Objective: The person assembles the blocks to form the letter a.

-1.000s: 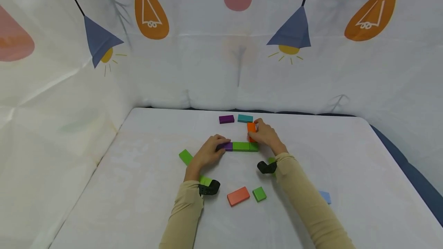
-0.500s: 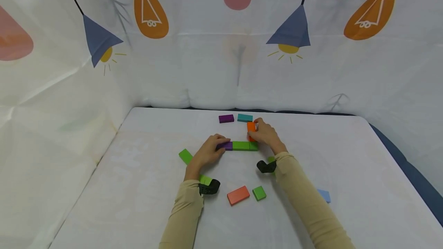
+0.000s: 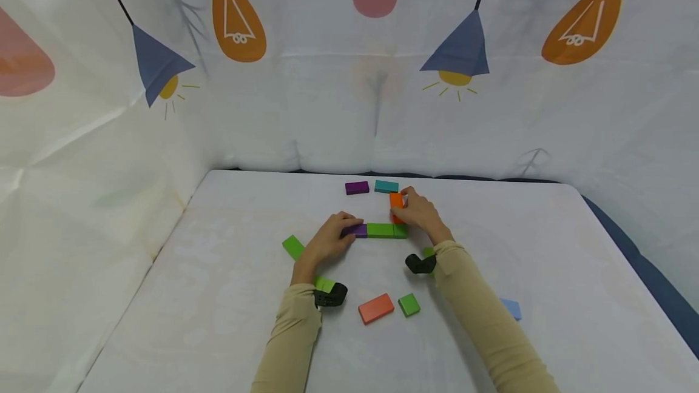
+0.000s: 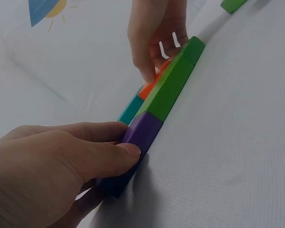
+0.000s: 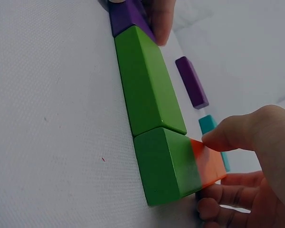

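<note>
My left hand [image 3: 327, 238] pinches a purple block [image 4: 145, 130] at the left end of a straight row, its thumb on the near face and fingers behind. A dark blue end [image 4: 116, 185] shows below that thumb. Against the purple block lies a long green block [image 5: 145, 85], followed by a short green block [image 5: 156, 164]. My right hand [image 3: 420, 211] pinches an orange block [image 3: 396, 200], which extends back from the short green one and meets it. Just behind the orange block lies a teal block [image 3: 386, 187], its far part partly covered by fingers in the right wrist view.
A dark purple block [image 3: 357, 187] lies near the table's back edge. Closer in are a coral block [image 3: 376, 309] and a small green block [image 3: 409, 305]. Green blocks [image 3: 293, 247] lie partly under both forearms. A light blue block [image 3: 512, 308] shows beside the right sleeve.
</note>
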Demonstrator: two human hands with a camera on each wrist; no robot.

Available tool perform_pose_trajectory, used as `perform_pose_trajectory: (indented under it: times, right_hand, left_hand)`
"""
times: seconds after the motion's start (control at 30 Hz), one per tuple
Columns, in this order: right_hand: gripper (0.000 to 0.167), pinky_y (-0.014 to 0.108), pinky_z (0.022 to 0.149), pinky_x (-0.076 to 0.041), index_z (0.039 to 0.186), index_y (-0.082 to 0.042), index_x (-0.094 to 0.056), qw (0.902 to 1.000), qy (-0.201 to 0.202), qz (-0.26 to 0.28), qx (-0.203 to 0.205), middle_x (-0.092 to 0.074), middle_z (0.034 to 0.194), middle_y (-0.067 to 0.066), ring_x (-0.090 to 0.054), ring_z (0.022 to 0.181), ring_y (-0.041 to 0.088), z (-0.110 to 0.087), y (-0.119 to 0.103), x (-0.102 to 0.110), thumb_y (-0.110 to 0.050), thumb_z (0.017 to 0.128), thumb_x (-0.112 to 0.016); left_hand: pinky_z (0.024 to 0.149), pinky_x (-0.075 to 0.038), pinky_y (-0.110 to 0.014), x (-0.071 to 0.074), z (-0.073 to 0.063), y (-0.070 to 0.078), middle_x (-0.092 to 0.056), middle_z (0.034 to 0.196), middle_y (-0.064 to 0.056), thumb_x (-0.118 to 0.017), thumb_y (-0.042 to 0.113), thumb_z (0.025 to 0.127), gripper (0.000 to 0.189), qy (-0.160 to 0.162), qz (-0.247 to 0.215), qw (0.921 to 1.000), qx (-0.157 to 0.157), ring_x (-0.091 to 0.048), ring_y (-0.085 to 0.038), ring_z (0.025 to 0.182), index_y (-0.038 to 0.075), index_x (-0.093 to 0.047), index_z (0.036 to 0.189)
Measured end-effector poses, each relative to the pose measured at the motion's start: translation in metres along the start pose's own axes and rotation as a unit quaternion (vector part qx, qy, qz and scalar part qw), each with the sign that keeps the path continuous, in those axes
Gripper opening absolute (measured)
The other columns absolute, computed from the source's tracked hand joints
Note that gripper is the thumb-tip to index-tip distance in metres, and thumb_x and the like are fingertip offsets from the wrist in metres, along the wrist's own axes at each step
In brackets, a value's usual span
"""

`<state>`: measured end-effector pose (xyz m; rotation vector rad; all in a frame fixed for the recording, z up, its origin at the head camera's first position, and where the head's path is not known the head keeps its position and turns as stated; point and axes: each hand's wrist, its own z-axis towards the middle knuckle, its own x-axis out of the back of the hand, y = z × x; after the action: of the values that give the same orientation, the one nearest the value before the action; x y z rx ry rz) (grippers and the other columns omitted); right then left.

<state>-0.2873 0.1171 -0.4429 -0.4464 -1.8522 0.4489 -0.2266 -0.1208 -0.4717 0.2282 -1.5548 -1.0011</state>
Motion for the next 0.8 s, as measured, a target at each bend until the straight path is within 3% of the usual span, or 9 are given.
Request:
perform_pose_trajectory:
  times: [0.37, 0.6, 0.7, 0.8]
  right_hand:
    - [0.06, 0.04, 0.086, -0.045, 0.142, -0.009, -0.028, 0.9973, -0.027, 0.066, 0.015, -0.052, 0.121, 0.019, -0.052, 0.097, 0.028, -0.01, 0.012, 0.004, -0.038, 0.094, -0.049]
    - [0.05, 0.047, 0.093, -0.044, 0.141, -0.005, -0.038, 0.9901, -0.004, 0.076, 0.118, -0.049, 0.122, 0.022, -0.05, 0.108, 0.034, -0.027, 0.025, -0.002, -0.025, 0.097, -0.05]
    - [0.047, 0.053, 0.097, -0.042, 0.14, -0.004, -0.041, 0.9847, 0.002, 0.066, 0.161, -0.042, 0.132, 0.025, -0.045, 0.118, 0.039, -0.035, 0.029, -0.005, -0.02, 0.097, -0.05]
    - [0.045, 0.056, 0.099, -0.04, 0.14, -0.004, -0.043, 0.9822, 0.0, 0.06, 0.178, -0.034, 0.143, 0.025, -0.04, 0.123, 0.042, -0.04, 0.031, -0.007, -0.018, 0.097, -0.05]
  left_hand:
    - [0.105, -0.038, -0.043, 0.001, 0.0, 0.002, -0.055, 0.126, -0.011, -0.057, 0.005, 0.093, 0.039, -0.002, 0.0, 1.0, 0.001, -0.048, -0.028, 0.121, 0.008, -0.056, 0.131]
    - [0.105, -0.039, -0.042, -0.001, 0.0, 0.003, -0.055, 0.126, -0.011, -0.057, 0.006, 0.092, 0.039, 0.0, 0.007, 1.0, 0.004, -0.048, -0.027, 0.121, 0.009, -0.056, 0.131]
    - [0.105, -0.039, -0.043, -0.002, 0.0, 0.003, -0.055, 0.125, -0.011, -0.057, 0.005, 0.092, 0.039, 0.007, 0.009, 0.9999, 0.0, -0.048, -0.028, 0.121, 0.009, -0.056, 0.131]
    - [0.104, -0.039, -0.043, -0.002, 0.0, 0.004, -0.055, 0.124, -0.012, -0.058, 0.006, 0.092, 0.038, 0.01, 0.009, 0.9999, -0.003, -0.048, -0.029, 0.12, 0.008, -0.056, 0.13]
